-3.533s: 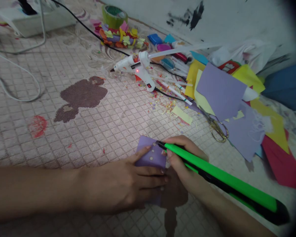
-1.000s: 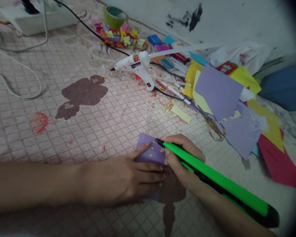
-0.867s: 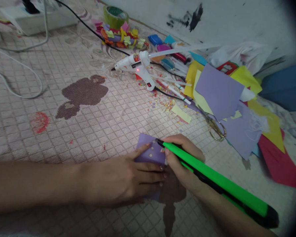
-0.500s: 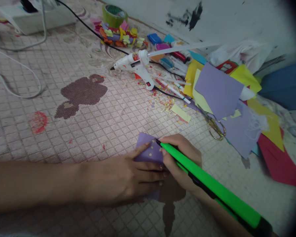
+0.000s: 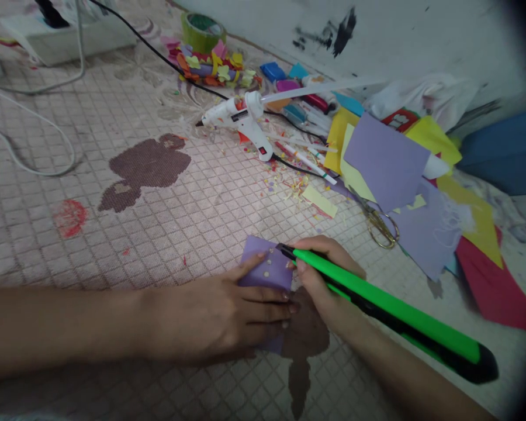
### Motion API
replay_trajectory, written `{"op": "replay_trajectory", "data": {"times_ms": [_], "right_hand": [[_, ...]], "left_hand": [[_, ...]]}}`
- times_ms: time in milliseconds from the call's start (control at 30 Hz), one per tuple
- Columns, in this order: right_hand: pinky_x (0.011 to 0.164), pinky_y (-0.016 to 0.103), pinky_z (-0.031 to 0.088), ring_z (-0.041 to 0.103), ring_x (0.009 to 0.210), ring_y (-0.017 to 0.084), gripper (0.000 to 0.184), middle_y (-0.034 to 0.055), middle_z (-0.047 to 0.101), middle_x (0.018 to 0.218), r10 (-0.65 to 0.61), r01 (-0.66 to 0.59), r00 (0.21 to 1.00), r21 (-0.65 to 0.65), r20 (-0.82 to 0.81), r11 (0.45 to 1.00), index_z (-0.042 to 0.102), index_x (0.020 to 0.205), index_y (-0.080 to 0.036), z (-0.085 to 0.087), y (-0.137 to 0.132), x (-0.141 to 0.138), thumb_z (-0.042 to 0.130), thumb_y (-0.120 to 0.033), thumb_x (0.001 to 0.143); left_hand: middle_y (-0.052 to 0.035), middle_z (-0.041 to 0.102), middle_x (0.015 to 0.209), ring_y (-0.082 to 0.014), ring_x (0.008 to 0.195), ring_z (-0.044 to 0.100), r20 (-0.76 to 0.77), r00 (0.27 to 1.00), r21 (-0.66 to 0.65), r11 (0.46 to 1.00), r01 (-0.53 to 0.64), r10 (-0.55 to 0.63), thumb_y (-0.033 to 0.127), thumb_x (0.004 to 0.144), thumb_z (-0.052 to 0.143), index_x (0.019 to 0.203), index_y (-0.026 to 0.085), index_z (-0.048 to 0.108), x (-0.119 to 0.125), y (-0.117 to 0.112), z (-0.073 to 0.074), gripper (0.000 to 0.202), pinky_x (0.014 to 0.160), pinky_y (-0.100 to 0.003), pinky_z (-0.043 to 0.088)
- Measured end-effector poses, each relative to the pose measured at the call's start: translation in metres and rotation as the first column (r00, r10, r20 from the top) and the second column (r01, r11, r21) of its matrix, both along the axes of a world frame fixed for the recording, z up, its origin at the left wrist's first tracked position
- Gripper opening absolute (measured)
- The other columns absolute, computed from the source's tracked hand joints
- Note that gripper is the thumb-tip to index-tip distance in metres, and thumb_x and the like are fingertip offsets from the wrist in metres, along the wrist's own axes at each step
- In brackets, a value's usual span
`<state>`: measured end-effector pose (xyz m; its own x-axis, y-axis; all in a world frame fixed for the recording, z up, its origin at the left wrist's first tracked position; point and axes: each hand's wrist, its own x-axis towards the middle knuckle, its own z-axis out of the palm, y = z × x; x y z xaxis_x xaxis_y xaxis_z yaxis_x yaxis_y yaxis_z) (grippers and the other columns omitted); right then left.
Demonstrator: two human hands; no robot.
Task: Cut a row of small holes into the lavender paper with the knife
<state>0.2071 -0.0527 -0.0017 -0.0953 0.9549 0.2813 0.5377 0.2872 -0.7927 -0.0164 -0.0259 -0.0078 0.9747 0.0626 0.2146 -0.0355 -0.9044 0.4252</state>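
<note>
My left hand point(image 5: 228, 313) lies flat with its fingers stretched over a small piece of purple paper point(image 5: 256, 272), pressing it on the cloth. A few small pale round spots or holes show in the paper beside the index fingertip. In my right hand point(image 5: 326, 280) is a green and black utility knife point(image 5: 390, 304), gripped close to its front end. The knife's dark tip rests at or just above the paper's upper right edge; whether it touches, I cannot tell. Part of the paper is hidden under my left hand.
A white hot glue gun point(image 5: 245, 120) lies ahead, its black cord trailing. To the right are gold-handled scissors point(image 5: 381, 225) and coloured paper sheets point(image 5: 386, 158). Green tape point(image 5: 201, 32) and paper flowers point(image 5: 217, 67) sit at the back, a power strip point(image 5: 65, 38) far left.
My right hand has shifted slightly right with the utility knife, and the knife's rear end has swung up and to the right. My left hand and the purple paper stay almost still.
</note>
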Motion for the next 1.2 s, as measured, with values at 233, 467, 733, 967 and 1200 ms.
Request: {"op": "replay_trajectory", "data": {"times_ms": [233,467,733,967,1200], "right_hand": [[0.068,0.03,0.053,0.066,0.076,0.015,0.018,-0.0005,0.07,0.087,0.004,-0.005,0.999,0.027,0.04,1.0,0.066,0.099,-0.023,0.002,0.001,-0.005,0.061,-0.014,0.084],[0.067,0.029,0.053,0.066,0.075,0.014,0.018,-0.0009,0.07,0.086,0.005,-0.006,0.998,0.009,0.065,1.0,0.067,0.098,-0.023,0.003,0.001,-0.006,0.061,-0.015,0.083],[0.068,0.028,0.052,0.066,0.076,0.013,0.018,0.0004,0.069,0.086,0.024,-0.027,0.996,0.034,0.082,0.999,0.066,0.097,-0.021,0.005,0.002,-0.01,0.058,-0.012,0.083],[0.069,0.027,0.052,0.065,0.076,0.013,0.017,-0.0022,0.069,0.086,0.05,-0.047,0.998,-0.087,0.042,0.995,0.066,0.098,-0.024,0.006,0.006,-0.005,0.059,-0.015,0.085],[0.068,0.029,0.056,0.068,0.073,0.015,0.014,-0.0012,0.07,0.087,-0.058,0.046,0.975,-0.06,-0.216,0.997,0.067,0.101,-0.025,-0.008,0.011,0.006,0.061,-0.022,0.089]], "left_hand": [[-0.0047,0.048,0.151,-0.0191,0.146,0.037,0.018,1.0,-0.004,1.0,-0.004,0.004,0.019,0.103,0.043,0.128,0.014,0.06,0.0,0.0,-0.001,0.03,0.124,-0.05,-0.015],[-0.0054,0.052,0.148,-0.0185,0.144,0.04,0.047,0.999,0.008,1.0,-0.02,0.02,0.02,0.102,0.047,0.124,0.016,0.062,0.0,0.001,-0.001,0.027,0.125,-0.051,-0.01],[-0.0047,0.053,0.147,-0.0191,0.144,0.04,0.06,0.998,0.0,1.0,-0.015,0.015,0.021,0.102,0.045,0.125,0.014,0.062,0.001,0.001,0.0,0.029,0.125,-0.049,-0.014],[-0.0041,0.054,0.146,-0.018,0.142,0.043,0.051,0.998,0.014,1.0,-0.026,0.025,0.018,0.103,0.042,0.125,0.016,0.062,0.001,0.001,0.001,0.03,0.126,-0.048,-0.011],[0.0,0.048,0.151,-0.0175,0.143,0.04,-0.008,0.996,0.022,0.996,-0.085,0.086,0.026,0.101,0.049,0.136,0.017,0.055,0.007,-0.01,-0.003,0.036,0.127,-0.049,-0.006]]}}
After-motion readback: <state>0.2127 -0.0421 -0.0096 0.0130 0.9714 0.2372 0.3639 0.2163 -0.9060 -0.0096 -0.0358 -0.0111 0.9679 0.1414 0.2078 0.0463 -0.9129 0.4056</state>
